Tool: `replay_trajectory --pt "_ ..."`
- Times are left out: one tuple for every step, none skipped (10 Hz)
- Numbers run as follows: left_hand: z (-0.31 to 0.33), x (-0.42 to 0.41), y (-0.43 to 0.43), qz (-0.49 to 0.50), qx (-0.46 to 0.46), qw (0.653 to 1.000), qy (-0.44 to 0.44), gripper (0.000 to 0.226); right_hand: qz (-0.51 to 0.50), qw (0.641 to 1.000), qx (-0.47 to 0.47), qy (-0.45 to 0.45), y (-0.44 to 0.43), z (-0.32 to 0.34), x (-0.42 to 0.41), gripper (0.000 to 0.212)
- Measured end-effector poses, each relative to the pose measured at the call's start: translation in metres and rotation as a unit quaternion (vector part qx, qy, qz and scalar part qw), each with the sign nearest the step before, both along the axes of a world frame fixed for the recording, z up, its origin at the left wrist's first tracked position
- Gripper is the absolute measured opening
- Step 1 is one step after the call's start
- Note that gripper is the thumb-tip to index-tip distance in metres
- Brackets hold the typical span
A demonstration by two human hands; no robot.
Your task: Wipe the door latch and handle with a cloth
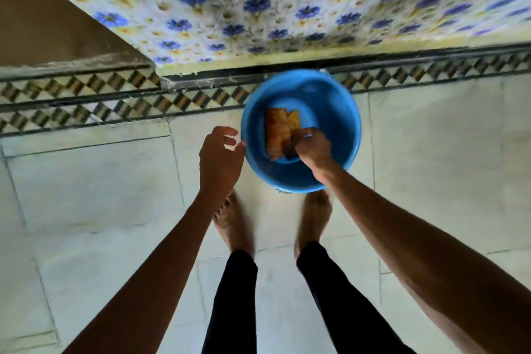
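A blue plastic bucket [330, 112] stands on the floor just ahead of my bare feet. Inside it lies an orange-yellow cloth [280, 131]. My right hand [311, 149] reaches into the bucket and grips the cloth's right edge. My left hand [219, 158] hovers just outside the bucket's left rim, fingers spread, holding nothing. No door latch or handle is in view.
A door or panel with a blue flower pattern [287, 3] rises behind the bucket. A brown wall [43, 23] stands at the left. A chequered tile border [115, 98] runs across the pale tiled floor [100, 181]. My feet [235, 227] stand close to the bucket.
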State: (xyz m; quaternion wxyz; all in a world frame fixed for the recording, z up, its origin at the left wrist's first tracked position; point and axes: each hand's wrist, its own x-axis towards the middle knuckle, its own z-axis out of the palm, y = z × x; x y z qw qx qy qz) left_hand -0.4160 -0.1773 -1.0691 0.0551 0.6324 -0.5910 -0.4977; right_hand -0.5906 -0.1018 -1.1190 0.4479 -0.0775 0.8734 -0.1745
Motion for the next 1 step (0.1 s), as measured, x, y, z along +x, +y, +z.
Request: replay_trajectory --pt "0.0434 0.006 0.0087 -0.007 0.061 0.998 0.02 0.016 -0.031 0.993 -0.049 -0.103 0.0116 0.0766 0.0113 0.018"
